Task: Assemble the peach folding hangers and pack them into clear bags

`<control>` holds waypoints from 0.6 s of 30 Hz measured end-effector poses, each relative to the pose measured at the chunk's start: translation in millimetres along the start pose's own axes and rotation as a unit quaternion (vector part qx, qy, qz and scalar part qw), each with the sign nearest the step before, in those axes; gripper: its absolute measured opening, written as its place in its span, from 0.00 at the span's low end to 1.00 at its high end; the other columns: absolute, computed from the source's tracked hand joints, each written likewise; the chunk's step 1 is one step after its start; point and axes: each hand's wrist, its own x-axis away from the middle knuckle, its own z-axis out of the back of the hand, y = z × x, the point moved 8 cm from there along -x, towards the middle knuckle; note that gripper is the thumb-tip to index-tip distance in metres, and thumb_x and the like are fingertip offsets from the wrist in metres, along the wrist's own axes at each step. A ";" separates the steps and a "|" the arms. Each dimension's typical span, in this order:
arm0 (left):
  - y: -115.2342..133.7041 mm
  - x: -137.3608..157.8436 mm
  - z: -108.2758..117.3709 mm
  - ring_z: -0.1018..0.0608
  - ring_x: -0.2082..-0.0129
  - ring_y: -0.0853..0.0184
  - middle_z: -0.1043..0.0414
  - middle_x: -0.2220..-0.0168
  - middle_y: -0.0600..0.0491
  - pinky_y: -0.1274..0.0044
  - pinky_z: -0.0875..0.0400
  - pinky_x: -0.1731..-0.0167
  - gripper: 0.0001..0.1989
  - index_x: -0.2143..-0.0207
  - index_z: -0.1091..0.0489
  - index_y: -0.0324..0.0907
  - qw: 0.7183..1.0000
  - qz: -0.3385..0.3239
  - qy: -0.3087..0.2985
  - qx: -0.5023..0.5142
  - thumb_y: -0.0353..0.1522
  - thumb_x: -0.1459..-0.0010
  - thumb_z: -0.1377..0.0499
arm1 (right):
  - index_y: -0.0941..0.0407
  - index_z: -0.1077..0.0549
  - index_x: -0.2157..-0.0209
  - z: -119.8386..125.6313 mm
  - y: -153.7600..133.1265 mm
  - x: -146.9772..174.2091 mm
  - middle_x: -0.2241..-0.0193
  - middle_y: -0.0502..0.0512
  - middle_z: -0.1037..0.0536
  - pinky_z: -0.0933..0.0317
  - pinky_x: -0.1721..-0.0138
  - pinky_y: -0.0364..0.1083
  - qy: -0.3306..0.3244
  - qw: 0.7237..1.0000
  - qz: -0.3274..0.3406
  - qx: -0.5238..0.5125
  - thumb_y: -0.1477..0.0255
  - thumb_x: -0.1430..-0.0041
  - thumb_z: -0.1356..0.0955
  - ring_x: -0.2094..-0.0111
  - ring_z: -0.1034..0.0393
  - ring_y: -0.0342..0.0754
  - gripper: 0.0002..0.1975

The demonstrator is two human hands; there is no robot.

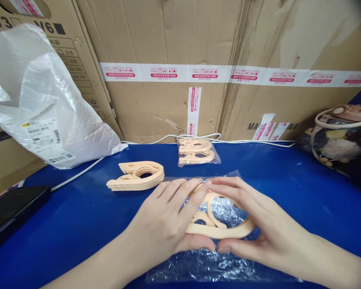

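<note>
A beige folding clothes hanger, folded up, is between my two hands above a clear plastic bag. My left hand closes over its left end, fingers across the top edge and thumb along the lower edge. Around the curved right end wraps my right hand, its thumb below and fingertips meeting those of the left at the top. My fingers hide part of the hanger. To the left, a stack of like hangers lies on the blue table. Farther back is a clear packet of hangers.
A white plastic mailing bag leans at the left against cardboard boxes. A black phone lies at the left edge. White cable runs along the back, and a dark bag stands at right.
</note>
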 end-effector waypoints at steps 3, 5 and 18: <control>0.7 0.2 1.1 0.28 0.49 0.55 0.30 0.46 0.40 0.66 0.36 0.49 0.36 0.46 0.35 0.31 1.000 -0.003 -0.002 0.017 0.54 0.41 0.50 | 0.47 0.48 0.39 0.5 2.2 1.1 0.42 0.57 0.37 0.40 0.43 0.51 0.018 1.000 -0.004 -0.009 0.62 0.45 0.29 0.41 0.42 0.53 0.36; 1.3 2.7 0.4 0.31 0.45 0.56 0.31 0.45 0.43 0.65 0.38 0.47 0.31 0.45 0.35 0.33 0.999 -0.012 -0.002 0.030 0.49 0.38 0.47 | 0.48 0.46 0.40 1.0 3.0 1.0 0.44 0.57 0.35 0.40 0.43 0.50 0.030 0.999 -0.003 -0.037 0.62 0.46 0.29 0.42 0.39 0.53 0.35; 20.3 11.3 18.2 0.24 0.61 0.65 0.21 0.61 0.51 0.72 0.35 0.59 0.19 0.65 0.25 0.37 0.988 -0.101 0.117 0.010 0.25 0.34 0.56 | 0.48 0.47 0.42 -13.1 0.5 3.3 0.48 0.53 0.31 0.34 0.50 0.45 -0.002 0.995 -0.028 -0.099 0.59 0.46 0.29 0.49 0.32 0.49 0.35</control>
